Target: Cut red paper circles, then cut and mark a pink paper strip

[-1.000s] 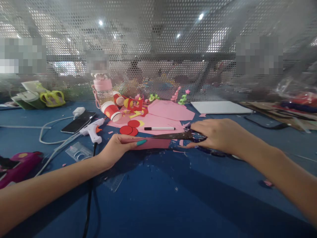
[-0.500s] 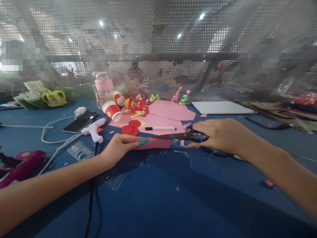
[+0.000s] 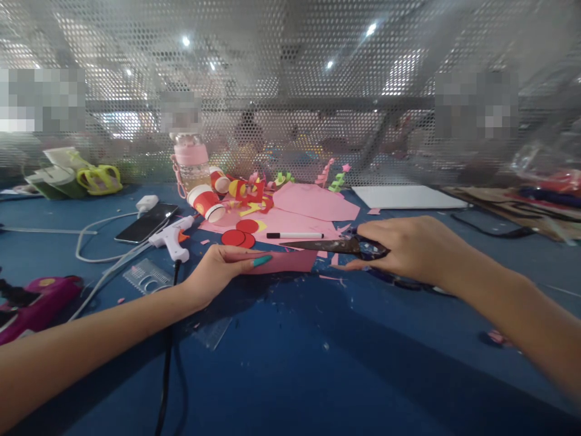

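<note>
Near the frame's centre, our left hand pinches the pink strip while our right hand grips scissors along its upper edge. We seem to be trimming; the next snip probably calls for steady holding and careful alignment.

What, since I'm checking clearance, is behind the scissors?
Behind the scissors, a marker lies on pink paper; whatever they and the right hand cover can't be seen.
</note>
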Available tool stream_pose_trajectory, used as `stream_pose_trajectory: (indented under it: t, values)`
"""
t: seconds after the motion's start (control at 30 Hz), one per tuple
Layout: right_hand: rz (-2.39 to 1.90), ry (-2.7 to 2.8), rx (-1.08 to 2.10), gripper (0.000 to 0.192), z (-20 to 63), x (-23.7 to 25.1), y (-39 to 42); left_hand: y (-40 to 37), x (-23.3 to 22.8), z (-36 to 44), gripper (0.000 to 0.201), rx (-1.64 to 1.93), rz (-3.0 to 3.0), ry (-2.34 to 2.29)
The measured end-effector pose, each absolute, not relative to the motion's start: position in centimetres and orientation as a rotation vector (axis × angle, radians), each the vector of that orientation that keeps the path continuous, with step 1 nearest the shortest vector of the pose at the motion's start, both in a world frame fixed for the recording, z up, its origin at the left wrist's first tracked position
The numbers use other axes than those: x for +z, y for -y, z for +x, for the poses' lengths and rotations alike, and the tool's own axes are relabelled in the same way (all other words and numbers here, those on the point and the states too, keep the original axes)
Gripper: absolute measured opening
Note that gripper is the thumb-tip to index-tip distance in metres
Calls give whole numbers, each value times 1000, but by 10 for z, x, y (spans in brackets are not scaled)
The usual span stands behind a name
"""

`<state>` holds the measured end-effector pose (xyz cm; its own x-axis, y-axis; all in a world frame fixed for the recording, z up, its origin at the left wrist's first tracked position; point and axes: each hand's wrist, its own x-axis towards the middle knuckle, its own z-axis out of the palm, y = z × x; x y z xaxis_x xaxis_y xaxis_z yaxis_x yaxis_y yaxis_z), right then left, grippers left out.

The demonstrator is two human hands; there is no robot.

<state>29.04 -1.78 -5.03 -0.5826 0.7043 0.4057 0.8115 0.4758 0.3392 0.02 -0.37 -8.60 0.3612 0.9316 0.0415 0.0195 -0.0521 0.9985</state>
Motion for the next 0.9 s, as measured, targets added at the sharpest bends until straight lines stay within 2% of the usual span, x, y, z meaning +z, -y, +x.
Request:
stream_pose_trajectory:
  t: [0.37,0.9]
  values:
    - [-1427,2583,-695,50,284,-54,21,3,-88,-2,18,943,1413,-902]
    - [-1422,2611,-681,48,282,-56,21,3,-88,-1,19,946,1425,-893]
